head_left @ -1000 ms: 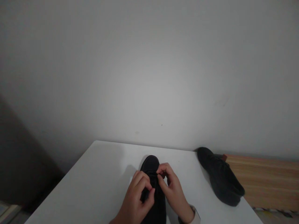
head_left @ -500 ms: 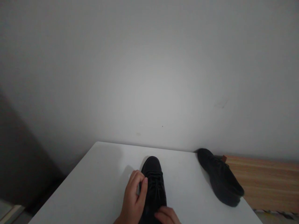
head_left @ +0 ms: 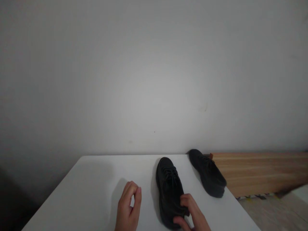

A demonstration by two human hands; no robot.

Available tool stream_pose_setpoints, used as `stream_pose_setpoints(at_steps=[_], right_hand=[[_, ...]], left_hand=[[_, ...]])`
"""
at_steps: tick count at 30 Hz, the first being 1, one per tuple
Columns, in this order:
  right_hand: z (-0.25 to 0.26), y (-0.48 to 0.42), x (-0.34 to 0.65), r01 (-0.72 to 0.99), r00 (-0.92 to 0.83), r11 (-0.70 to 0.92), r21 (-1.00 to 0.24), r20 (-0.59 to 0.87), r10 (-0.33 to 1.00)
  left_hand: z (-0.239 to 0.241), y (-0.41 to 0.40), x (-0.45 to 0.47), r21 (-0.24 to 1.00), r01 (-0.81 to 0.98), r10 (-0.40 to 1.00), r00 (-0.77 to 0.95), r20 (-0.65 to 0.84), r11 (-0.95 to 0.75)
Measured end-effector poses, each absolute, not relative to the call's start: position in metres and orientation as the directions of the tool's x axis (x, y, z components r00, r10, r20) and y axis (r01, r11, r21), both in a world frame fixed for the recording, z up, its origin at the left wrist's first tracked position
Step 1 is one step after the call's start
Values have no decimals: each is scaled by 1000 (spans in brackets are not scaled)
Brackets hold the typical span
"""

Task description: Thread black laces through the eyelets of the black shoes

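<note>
A black lace-up shoe [head_left: 166, 189] stands on the white tabletop [head_left: 93, 189], toe toward the wall. My right hand [head_left: 192, 211] grips its heel end, with fingers at the collar and the thumb against the back. To the left of this shoe, apart from it, my left hand [head_left: 128, 205] is raised with curled fingers, thumb and forefinger meeting at the tips. Nothing shows in that pinch. A second black lace-up shoe [head_left: 211, 179] rests at the table's right edge, touched by neither hand.
Behind the table rises a plain grey wall [head_left: 154, 80]. To the right, beyond the table edge, is a wood-grain surface [head_left: 260, 173] at the wall's foot, with pale floor [head_left: 271, 211] below it. The left side is dark.
My left hand has come off the shoe and moved left. My right hand now holds the heel, and the shoe has shifted right and turned slightly. The camera view has also shifted.
</note>
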State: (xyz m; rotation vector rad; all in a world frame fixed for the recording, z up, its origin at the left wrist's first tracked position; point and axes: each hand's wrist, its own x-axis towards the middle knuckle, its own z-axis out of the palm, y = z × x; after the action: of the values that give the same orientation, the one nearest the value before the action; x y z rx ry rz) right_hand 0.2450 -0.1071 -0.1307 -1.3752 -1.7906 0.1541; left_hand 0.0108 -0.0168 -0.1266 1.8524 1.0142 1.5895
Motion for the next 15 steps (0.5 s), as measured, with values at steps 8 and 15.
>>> stream_pose_setpoints(at_steps=[8,15], right_hand=[[-144,-90,336,883,96,218,-415,616,782],[-143,-84,368,909,52,209,-360,595,802]], left_hand=[[-122,-18,14,714,249,751,107,651,-654],[-126,-19,16,695,279,746,160,646,-662]])
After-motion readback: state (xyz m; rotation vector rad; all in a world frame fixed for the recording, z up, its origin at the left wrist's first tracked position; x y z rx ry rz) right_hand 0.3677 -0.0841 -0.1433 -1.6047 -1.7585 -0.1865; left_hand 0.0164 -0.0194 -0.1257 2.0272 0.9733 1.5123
